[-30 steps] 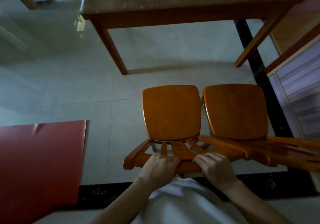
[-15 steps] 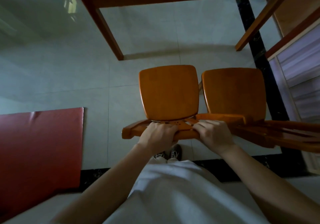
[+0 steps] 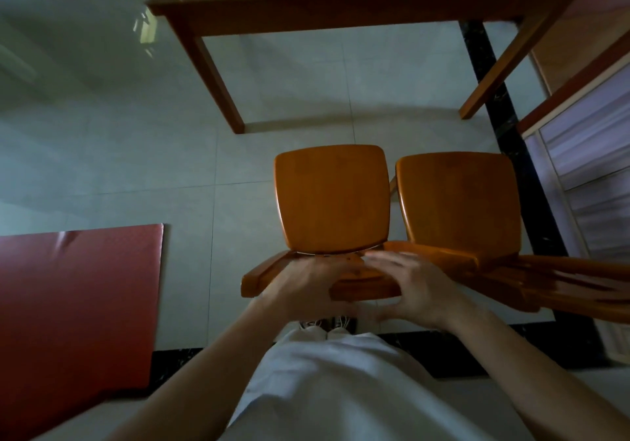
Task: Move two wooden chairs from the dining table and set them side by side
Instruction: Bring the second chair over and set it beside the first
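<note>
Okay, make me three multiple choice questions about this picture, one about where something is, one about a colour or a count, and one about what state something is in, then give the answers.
1. Where does the red mat lie relative to the two wooden chairs?
A. To their left
B. To their right
C. Under the table

2. How many chair seats show?
A. One
B. Two
C. Four

3. What are the hands doing?
A. Resting in the lap
B. Lifting a chair overhead
C. At the top rail of the left chair's back

Answers: 1 A, the mat covers the floor at the picture's left. 2 B, the left chair and right chair stand side by side. 3 C, the left hand and right hand sit at the rail; motion blur hides whether each grip is closed.
</note>
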`<state>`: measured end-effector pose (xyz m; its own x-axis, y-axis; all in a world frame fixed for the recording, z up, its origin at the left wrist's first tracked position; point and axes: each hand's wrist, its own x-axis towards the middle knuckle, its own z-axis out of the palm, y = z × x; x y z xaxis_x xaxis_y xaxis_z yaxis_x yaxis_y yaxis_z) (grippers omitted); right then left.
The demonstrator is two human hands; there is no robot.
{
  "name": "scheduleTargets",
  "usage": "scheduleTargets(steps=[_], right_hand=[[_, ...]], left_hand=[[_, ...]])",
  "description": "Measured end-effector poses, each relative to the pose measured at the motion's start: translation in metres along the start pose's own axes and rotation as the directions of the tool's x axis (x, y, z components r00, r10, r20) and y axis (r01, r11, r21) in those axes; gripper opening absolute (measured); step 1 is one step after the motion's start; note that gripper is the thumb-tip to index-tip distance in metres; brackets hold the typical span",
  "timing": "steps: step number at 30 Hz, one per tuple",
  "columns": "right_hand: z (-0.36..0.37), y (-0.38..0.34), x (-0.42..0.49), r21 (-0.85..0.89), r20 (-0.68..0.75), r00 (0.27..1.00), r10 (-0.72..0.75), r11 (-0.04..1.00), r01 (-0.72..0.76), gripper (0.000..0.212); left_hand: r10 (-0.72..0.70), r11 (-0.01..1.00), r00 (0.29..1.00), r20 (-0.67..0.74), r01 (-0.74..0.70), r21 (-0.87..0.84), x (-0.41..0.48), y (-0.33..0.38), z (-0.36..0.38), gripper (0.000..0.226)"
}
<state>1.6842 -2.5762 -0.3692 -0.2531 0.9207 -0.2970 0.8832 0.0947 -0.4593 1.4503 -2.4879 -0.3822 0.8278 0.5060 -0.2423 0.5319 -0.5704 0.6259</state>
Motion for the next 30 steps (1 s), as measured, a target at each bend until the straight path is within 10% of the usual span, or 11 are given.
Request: scheduleTargets(steps=[6, 13, 19, 23, 30], right_hand=[[-0.061, 0.039, 0.026, 0.105, -0.368, 0.916, 0.162, 0.986, -0.133, 0.074], [-0.046, 0.068, 0.027, -0.113, -0.209, 0.938, 0.276, 0.946, -0.304, 0.077], [-0.024, 0.076, 0.038, -0.231, 0.162, 0.845, 0.509, 0.852, -0.469, 0.072], [-0.022, 0.076, 0.051, -0.363, 0.274, 0.753, 0.598, 0.789, -0.495, 0.071], [-0.024, 0.082, 0.057, -0.299, 0.336, 0.639, 0.693, 0.721, -0.625, 0.030]], left_hand=[[-0.167, 0.918, 0.945, -0.282, 0.044, -0.395, 0.025, -0.030, -0.061, 0.045], [-0.397, 0.854, 0.905, -0.154, 0.302, -0.424, 0.018, -0.080, -0.036, 0.049], [-0.632, 0.730, 0.737, 0.237, 0.670, -0.138, 0.006, -0.097, -0.019, 0.078], [-0.630, 0.703, 0.658, 0.413, 0.709, -0.056, 0.010, -0.096, -0.021, 0.082], [-0.599, 0.764, 0.732, 0.324, 0.644, -0.045, 0.011, -0.087, -0.019, 0.058]])
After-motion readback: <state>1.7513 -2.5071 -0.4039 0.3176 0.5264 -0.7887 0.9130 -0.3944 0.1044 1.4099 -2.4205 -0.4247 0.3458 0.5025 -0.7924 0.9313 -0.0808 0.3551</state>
